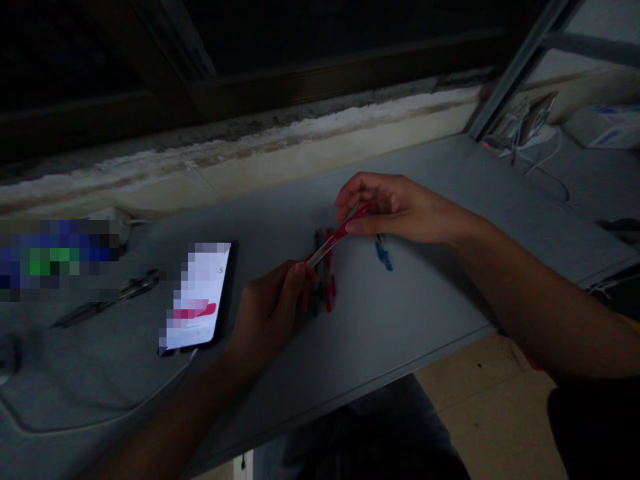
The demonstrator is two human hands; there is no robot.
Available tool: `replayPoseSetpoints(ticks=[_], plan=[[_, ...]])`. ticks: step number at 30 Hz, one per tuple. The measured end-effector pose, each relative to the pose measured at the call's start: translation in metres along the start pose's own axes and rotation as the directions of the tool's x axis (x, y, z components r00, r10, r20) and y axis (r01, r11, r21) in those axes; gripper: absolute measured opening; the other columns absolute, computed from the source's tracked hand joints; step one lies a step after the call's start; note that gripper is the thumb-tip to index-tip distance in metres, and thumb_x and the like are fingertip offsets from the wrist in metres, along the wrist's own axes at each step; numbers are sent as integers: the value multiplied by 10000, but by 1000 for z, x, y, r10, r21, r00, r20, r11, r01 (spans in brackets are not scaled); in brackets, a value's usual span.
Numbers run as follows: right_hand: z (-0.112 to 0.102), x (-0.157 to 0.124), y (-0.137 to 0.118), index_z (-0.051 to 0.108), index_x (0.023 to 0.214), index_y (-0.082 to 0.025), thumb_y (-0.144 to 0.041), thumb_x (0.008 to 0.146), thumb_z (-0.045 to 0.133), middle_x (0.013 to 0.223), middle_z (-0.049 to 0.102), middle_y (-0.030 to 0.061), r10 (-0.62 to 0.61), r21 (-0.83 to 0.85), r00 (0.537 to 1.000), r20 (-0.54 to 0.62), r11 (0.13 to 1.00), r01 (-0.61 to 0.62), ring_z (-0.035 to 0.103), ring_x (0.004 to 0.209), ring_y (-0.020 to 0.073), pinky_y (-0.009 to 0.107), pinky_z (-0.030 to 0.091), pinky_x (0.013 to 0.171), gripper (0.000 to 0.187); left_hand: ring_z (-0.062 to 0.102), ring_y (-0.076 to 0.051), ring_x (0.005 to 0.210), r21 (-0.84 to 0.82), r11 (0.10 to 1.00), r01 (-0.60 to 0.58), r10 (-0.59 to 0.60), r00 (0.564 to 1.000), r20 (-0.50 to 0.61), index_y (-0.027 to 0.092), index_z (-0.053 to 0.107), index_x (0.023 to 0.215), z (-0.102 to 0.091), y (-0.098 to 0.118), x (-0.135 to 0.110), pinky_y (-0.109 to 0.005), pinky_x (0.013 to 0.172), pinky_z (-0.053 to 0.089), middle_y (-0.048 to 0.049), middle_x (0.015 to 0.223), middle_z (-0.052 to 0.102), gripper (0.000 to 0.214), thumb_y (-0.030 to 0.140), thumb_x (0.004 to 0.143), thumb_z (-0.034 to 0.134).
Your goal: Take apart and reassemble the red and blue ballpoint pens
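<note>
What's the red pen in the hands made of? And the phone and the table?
Red pen: probably shiny plastic, because its middle looks see-through and catches light.
Phone: its front is likely smooth glass, being flat and glowing; the dark edge could be plastic or metal.
Table: smooth, dull grey top, maybe coated board; no wood grain shows, but it's too dim to be sure.
</note>
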State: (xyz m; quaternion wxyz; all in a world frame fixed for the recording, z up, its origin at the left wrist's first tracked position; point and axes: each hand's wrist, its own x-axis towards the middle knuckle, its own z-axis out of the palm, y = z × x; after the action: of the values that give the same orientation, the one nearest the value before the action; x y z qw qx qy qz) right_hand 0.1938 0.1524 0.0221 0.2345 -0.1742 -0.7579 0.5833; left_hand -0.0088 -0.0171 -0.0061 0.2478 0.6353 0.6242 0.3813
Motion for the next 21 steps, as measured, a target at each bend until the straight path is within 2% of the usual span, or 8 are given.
replayPoseSetpoints(ticks=[4, 7, 10, 13, 17, 21], plan=[[-1, 1, 2, 616, 864, -149, -335, 878, 774, 740, 669, 3, 36, 43, 999, -8, 998, -35, 593, 622, 89, 213, 474, 561, 244, 534, -116, 500, 7, 1000, -8, 8, 1000, -3, 174, 679, 910, -1, 0, 2, -246, 498, 399, 39, 577, 555, 346, 300, 1076, 403], [-2, 1, 0, 623, 867, -147, -254, 795, 841, 833, 700, 15, -18, 150, 1000, -10, 988, 19, 618, 690, 92, 216, 511, 624, 253, 533, -121, 492, 14, 1000, -2, 2, 1000, 15, 174, 686, 923, -1, -1, 2, -251, 498, 407, 39, 575, 556, 356, 310, 1078, 396], [-3, 0, -3, 618, 866, -151, -215, 769, 841, 893, 709, 22, -40, 237, 999, -32, 970, 46, 622, 725, 95, 223, 534, 663, 251, 610, -138, 593, 16, 1000, -23, 22, 1000, 22, 180, 675, 879, 0, -2, 2, -261, 577, 463, 2, 674, 642, 377, 322, 1081, 390], [-2, 1, -4, 626, 919, -162, -213, 777, 823, 862, 677, 4, -38, 259, 992, -118, 963, 68, 595, 703, 96, 225, 522, 633, 248, 674, -160, 748, 30, 998, -57, 56, 998, 8, 181, 669, 891, 0, -3, 1, -271, 679, 506, -35, 832, 714, 339, 328, 1071, 422], [-1, 4, -3, 627, 957, -186, -235, 814, 791, 833, 618, -10, -44, 213, 960, -275, 971, 105, 553, 670, 101, 240, 484, 591, 223, 634, -144, 678, 76, 995, -65, 65, 998, -2, 183, 655, 853, 0, -3, 2, -260, 658, 501, -10, 772, 677, 318, 303, 1056, 440], [-4, 5, -4, 613, 965, -214, -247, 843, 762, 830, 595, -11, -46, 143, 941, -336, 985, 99, 526, 669, 115, 263, 460, 590, 196, 633, -144, 678, 70, 997, -43, 44, 999, -18, 180, 669, 910, -1, -1, 2, -254, 643, 506, -8, 767, 673, 292, 305, 1054, 447]])
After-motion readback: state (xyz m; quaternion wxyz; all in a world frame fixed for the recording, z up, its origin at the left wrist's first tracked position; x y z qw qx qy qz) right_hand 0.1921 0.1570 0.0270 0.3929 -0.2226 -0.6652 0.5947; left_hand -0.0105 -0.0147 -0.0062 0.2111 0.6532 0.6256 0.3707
